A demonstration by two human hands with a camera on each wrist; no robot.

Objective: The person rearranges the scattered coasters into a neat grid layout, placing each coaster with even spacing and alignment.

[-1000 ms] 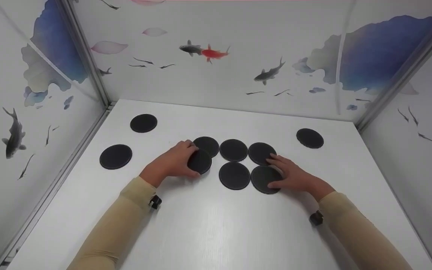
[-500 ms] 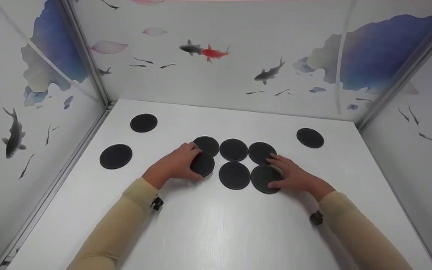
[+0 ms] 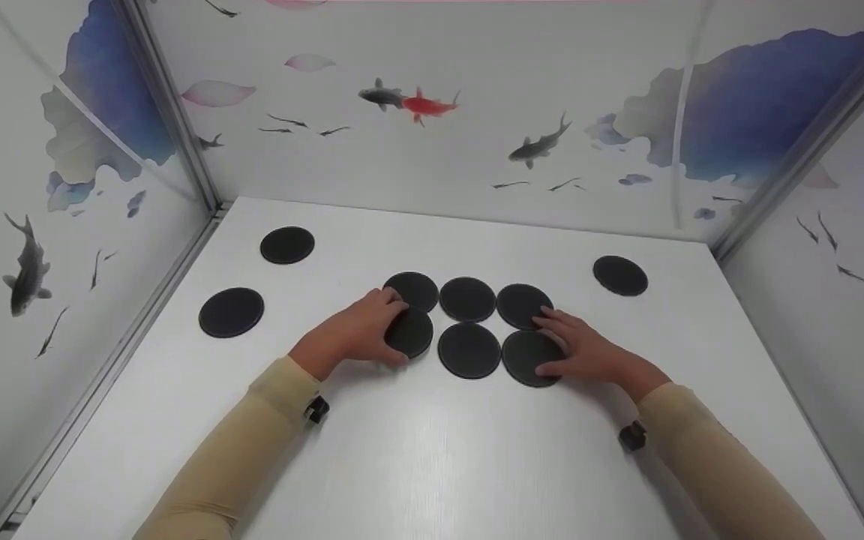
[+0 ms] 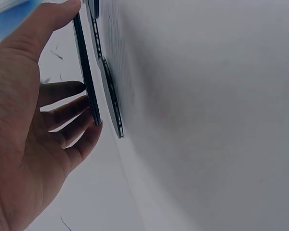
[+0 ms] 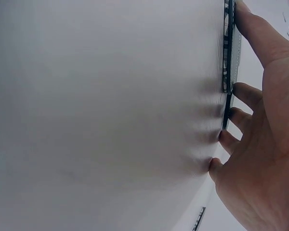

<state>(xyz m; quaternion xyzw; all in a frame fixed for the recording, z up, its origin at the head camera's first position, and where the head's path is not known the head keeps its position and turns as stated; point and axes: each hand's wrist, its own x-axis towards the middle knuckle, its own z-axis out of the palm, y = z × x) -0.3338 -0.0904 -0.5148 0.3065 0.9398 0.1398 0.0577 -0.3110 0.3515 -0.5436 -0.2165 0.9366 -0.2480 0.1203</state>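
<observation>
My left hand (image 3: 361, 328) holds a round black coaster (image 3: 411, 334) by its edge, thumb at the front and fingers behind. In the left wrist view that coaster (image 4: 86, 72) is lifted slightly off the table, its near edge apart from the coasters lying there. It partly covers the back-left coaster (image 3: 413, 290) in the head view. My right hand (image 3: 593, 354) rests with its thumb on the front-right coaster (image 3: 528, 358) and fingertips at the back-right coaster (image 3: 522, 305). A back-middle coaster (image 3: 467, 299) and a front-middle coaster (image 3: 469, 350) lie between the hands.
Two more black coasters lie at the left, a far one (image 3: 287, 245) and a nearer one (image 3: 232, 312). Another coaster (image 3: 620, 275) is at the far right. Printed panels (image 3: 462, 172) enclose the white table (image 3: 432, 457) at the back and sides.
My left hand has moved a little right and toward me with its coaster, closer to the front-middle coaster. My right hand and the other coasters have stayed put.
</observation>
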